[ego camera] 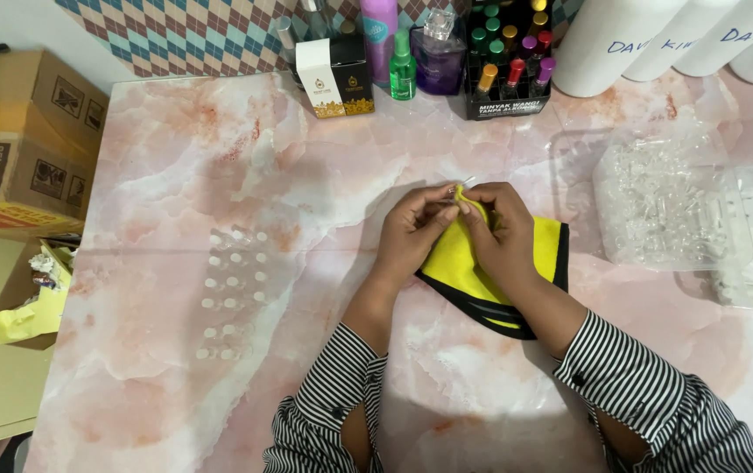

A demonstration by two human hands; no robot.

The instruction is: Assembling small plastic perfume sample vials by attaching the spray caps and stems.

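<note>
Pinching a yellow cloth [455, 258] edge, both hands' fingers [460, 200] meet.

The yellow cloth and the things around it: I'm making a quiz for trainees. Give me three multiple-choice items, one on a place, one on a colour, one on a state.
1. Where is the clear tray?
A right of the hands
B left of the hands
C on the cardboard box

2. What colour is the yellow cloth's edging?
A red
B black
C white

3. What are the hands doing?
A resting apart
B both pinching the cloth's tip
C holding a bottle

A: it sits at the right.
B: a dark border shows.
B: left hand and right hand meet there.
</note>
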